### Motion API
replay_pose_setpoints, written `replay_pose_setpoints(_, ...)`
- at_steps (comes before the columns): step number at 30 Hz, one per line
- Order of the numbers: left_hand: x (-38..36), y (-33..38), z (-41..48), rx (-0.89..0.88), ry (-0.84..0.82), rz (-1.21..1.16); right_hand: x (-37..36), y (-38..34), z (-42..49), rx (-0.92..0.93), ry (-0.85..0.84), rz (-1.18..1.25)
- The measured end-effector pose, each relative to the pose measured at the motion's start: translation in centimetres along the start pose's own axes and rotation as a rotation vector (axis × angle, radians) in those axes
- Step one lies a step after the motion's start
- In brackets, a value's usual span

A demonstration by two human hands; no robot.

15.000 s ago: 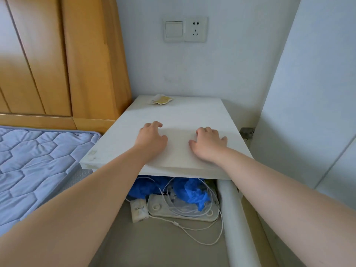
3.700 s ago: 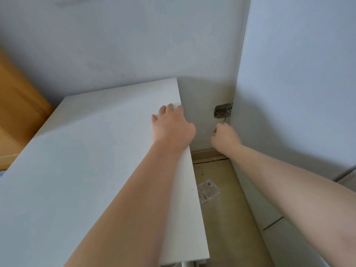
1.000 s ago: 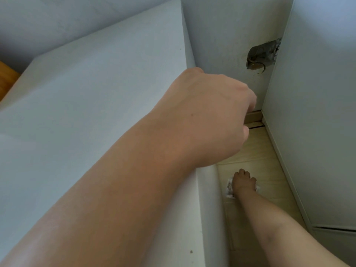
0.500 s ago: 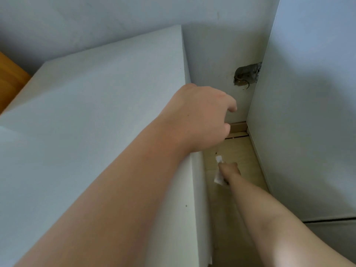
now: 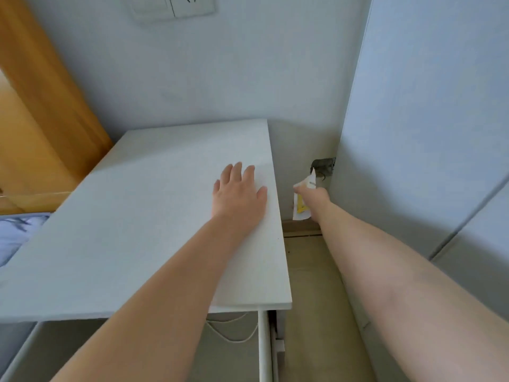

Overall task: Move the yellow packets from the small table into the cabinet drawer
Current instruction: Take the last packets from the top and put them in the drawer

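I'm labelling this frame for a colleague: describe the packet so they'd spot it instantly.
Find the white table; in the gap off its right edge, before the wardrobe, the right hand holds the packet. It is white with a yellow patch, unlike anything nearby.

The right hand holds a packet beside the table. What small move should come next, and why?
Probably pull the right hand toward the open drawer under the table's front edge. The packet is pinched clear of the floor, and the left hand rests flat on the table.
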State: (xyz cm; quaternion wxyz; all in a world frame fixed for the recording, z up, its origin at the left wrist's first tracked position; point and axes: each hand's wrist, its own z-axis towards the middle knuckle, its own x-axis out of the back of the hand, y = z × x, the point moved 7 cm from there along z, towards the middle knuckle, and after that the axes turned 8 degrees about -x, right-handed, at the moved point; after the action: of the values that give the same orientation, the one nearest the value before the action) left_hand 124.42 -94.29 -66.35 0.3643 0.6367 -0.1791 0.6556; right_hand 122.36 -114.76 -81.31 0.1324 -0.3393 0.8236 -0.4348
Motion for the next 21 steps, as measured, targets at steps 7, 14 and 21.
replay_pose_setpoints(7, 2.2, -4.3, -9.9, -0.044, -0.075, 0.048, -1.6, -8.4, -15.4, 0.543, 0.343, -0.327)
replay_pose_setpoints(14, 4.8, -5.8, -14.0, 0.047, 0.167, -0.043, -6.6, -7.7, -27.0, 0.883, 0.377, -0.387)
replay_pose_setpoints(21, 5.5, -6.4, -14.9, 0.109, 0.317, -0.208, -7.2, -1.7, -26.4, 0.367, 0.206, 0.361)
